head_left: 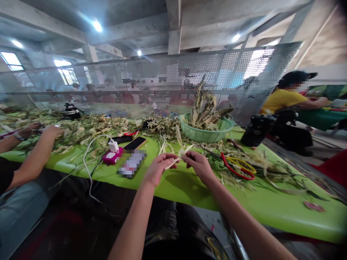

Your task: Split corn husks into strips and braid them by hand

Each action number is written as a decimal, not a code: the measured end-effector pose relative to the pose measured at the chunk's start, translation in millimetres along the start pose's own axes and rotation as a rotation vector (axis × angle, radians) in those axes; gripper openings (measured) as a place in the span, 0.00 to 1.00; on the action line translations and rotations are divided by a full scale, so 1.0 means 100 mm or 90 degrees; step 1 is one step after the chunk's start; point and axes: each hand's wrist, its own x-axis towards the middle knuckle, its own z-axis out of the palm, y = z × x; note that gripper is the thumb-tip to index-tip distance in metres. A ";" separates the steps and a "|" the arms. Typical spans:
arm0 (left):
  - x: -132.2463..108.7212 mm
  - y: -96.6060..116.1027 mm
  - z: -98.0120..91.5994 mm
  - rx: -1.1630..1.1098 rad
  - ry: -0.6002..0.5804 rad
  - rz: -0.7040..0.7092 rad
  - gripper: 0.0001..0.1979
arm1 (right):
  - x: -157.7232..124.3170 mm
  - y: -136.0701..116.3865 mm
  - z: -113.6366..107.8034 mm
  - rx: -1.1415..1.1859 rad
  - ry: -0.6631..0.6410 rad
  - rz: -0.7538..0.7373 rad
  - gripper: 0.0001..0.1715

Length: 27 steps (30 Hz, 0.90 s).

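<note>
My left hand (159,167) and my right hand (197,163) are held close together just above the green table (271,209). Both pinch a pale dried leaf strip (179,157) that runs between them, with its tip sticking up toward the right. Fingers of both hands are curled around it. Red and yellow handled scissors (238,167) lie on the table to the right of my right hand. Loose dried leaves and husks (97,126) cover the table beyond my hands.
A green plastic basket (207,133) full of dried leaves stands behind my hands. A phone (135,143), a white charger (113,146) with cable and a pink device (111,157) lie at left. Another person's arms (35,155) work at far left; a person in yellow (287,101) sits at right.
</note>
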 end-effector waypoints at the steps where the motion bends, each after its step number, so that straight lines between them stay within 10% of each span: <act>1: 0.01 0.01 -0.01 -0.026 -0.013 0.002 0.14 | 0.00 -0.01 0.00 0.005 -0.005 0.005 0.22; 14: 0.22 -0.09 0.03 0.197 0.144 0.107 0.12 | -0.02 -0.01 0.01 0.039 -0.108 0.008 0.18; 27: 0.29 -0.02 -0.04 0.316 -0.017 0.127 0.13 | -0.03 -0.05 0.02 0.039 -0.140 -0.002 0.18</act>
